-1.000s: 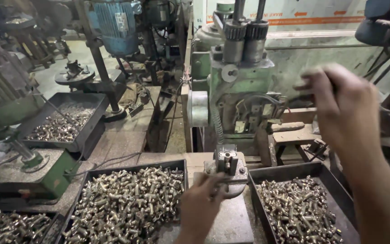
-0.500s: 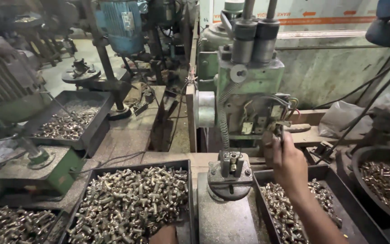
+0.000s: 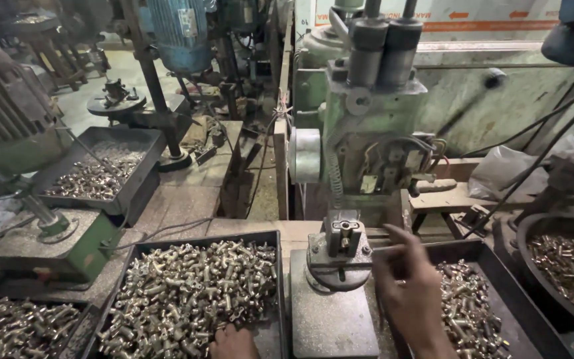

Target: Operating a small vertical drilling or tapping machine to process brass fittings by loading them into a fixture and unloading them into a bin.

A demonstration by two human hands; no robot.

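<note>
A: What are the fingers doing?

B: The right hand (image 3: 412, 292) hangs loose and empty, fingers (image 3: 393, 247) spread, just beside the jig (image 3: 340, 251) under the drill head (image 3: 373, 113). It grips nothing.

A: And the other?

B: The left hand (image 3: 232, 344) shows only as knuckles at the bottom edge, down among the fittings (image 3: 194, 292) in the left tray (image 3: 270, 239). I cannot tell whether it has closed on one; the fingertips are hidden in the pile.

A: Is a piece loaded?

B: A small metal part seems to sit in the jig's slot, but it is too small to tell whether it is a fitting or part of the clamp. The spindles above stand raised, well apart from it.

A: So how far along is the work?

B: My guess is between pieces: one hand at the supply, one at the jig. The left tray is heaped nearly full, and the right tray (image 3: 493, 266) holds a thinner layer of fittings, so much seems left.

A: Anything else around?

B: A grey tray (image 3: 137, 176) of parts further left, and a round pan (image 3: 539, 223) of brass pieces on the right.
</note>
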